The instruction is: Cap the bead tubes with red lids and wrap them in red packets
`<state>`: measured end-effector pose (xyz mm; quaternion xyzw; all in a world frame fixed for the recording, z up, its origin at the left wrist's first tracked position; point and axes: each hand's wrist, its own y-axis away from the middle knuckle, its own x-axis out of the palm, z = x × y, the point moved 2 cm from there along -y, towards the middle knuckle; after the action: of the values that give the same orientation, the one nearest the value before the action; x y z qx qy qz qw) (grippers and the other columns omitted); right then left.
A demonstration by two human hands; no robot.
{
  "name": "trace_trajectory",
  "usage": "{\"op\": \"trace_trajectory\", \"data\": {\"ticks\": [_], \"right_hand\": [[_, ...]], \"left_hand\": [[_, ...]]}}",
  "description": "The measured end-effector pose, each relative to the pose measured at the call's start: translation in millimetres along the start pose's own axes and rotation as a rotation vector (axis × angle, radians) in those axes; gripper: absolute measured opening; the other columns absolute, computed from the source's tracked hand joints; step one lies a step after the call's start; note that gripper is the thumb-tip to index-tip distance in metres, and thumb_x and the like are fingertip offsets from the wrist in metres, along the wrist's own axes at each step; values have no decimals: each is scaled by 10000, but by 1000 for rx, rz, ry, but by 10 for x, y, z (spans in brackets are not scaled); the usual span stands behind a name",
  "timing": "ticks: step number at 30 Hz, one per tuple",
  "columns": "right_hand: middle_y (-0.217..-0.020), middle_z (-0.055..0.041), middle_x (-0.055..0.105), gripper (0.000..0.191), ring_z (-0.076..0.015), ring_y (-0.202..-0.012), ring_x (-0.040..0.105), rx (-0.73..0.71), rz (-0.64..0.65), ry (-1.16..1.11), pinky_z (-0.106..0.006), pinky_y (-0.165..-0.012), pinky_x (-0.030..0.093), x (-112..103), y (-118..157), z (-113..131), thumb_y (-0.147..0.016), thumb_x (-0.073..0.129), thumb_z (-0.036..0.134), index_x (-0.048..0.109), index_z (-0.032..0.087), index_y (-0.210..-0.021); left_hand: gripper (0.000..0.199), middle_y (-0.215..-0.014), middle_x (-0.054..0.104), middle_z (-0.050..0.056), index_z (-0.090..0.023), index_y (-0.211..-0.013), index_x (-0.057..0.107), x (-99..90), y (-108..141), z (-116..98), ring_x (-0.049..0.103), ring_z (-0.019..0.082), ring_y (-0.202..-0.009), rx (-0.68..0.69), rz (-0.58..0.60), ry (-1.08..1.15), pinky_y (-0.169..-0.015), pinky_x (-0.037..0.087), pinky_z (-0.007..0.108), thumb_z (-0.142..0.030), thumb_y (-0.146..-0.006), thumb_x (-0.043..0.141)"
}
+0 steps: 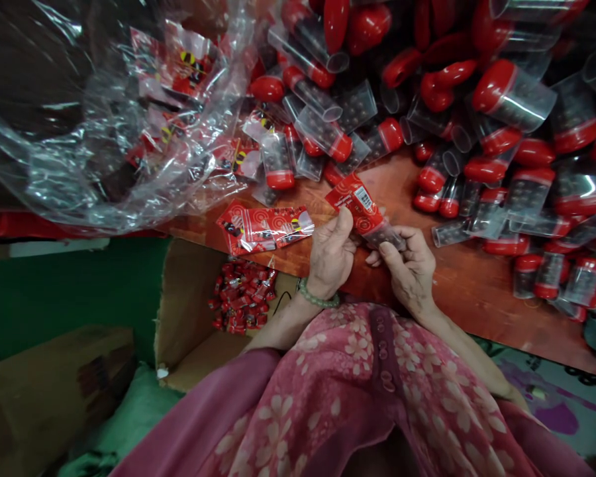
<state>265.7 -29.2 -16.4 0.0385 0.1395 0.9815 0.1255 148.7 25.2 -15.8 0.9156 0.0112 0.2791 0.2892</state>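
Left hand (332, 255) and right hand (413, 266) pinch one wrapper (360, 204), its tube (383, 234) seemingly half in; finished-looking packets (243, 297) lie at eight o'clock, bare tubes (529, 98) at two.

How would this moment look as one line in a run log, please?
left hand: holds red packet | right hand: grips its near end | flat packets: on table | capped tubes: heaped

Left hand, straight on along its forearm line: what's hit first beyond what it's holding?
Past the red packet it pinches, the left hand would cross a strip of tabletop, then likely meet the red-capped tubes. Relative heights are unclear from this view.
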Motion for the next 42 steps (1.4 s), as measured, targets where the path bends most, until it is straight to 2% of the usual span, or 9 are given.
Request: {"op": "trace_trajectory", "data": {"ticks": [6, 10, 14, 18, 22, 26, 31, 35, 42], "right_hand": [[-653, 61, 717, 348, -123, -549, 697, 19, 7, -14, -252, -575, 586, -4, -14, 29, -889, 743, 545, 591, 251, -997], [-643, 60, 716, 351, -129, -537, 687, 15, 17, -26, -260, -561, 577, -2, -24, 45, -890, 738, 555, 590, 254, -994], [-633, 64, 709, 364, -122, -531, 677, 13, 30, -34, -252, -561, 568, 12, -26, 48, -893, 730, 569, 580, 252, -992], [-633, 62, 709, 390, -125, -530, 678, 31, 25, -54, -258, -570, 570, 14, -29, 43, -877, 738, 586, 576, 250, -989], [-648, 59, 714, 399, -143, -560, 701, 78, -26, -168, -291, -613, 600, 35, -49, 5, -850, 762, 579, 564, 255, -973], [-688, 79, 708, 427, -145, -576, 722, 178, -28, -391, -297, -621, 624, 135, -75, -54, -811, 798, 564, 529, 272, -965], [-737, 81, 709, 422, -122, -619, 722, 208, -69, -500, -279, -663, 638, 247, -85, -79, -802, 809, 549, 521, 284, -960], [-729, 82, 705, 429, -125, -608, 710, 185, -58, -498, -288, -659, 640, 258, -96, -65, -794, 818, 565, 534, 283, -945], [-656, 68, 698, 386, -142, -579, 698, 119, 67, -283, -287, -623, 608, 115, -154, 17, -835, 799, 544, 577, 261, -975]], "left_hand": [[552, -720, 727, 24, -189, -660, 627, -92, 1, 64, 754, 222, -987, 3, -22, 1, -815, 588, 291, -709, -732, 797], [564, -622, 676, 15, -194, -621, 599, -100, 17, 70, 750, 213, -848, -15, -11, -28, -697, 576, 285, -691, -647, 867], [530, -748, 763, 47, -188, -658, 641, -13, 16, -16, 774, 251, -918, -28, 83, 15, -765, 608, 334, -633, -598, 923], [470, -847, 806, 74, -180, -690, 680, 33, -7, -65, 781, 273, -976, -41, 104, 20, -828, 616, 361, -546, -588, 958], [474, -804, 796, 74, -164, -725, 724, 44, -8, -2, 776, 243, -858, -35, 42, 19, -683, 588, 306, -540, -565, 963], [477, -759, 782, 56, -152, -751, 750, 93, 7, 86, 674, 126, -598, -18, -49, -7, -476, 428, 214, -574, -612, 924], [451, -866, 820, 88, -163, -817, 796, 152, -4, 139, 668, 98, -619, -16, -100, -29, -452, 355, 177, -574, -658, 891], [415, -873, 826, 83, -168, -811, 813, 146, -19, 131, 511, 23, -476, -2, -63, -23, -439, 301, 178, -528, -636, 921], [494, -1075, 816, 122, -177, -930, 830, 107, 11, 66, 437, 31, -483, -13, 107, 41, -474, 351, 228, -613, -700, 864]]}}
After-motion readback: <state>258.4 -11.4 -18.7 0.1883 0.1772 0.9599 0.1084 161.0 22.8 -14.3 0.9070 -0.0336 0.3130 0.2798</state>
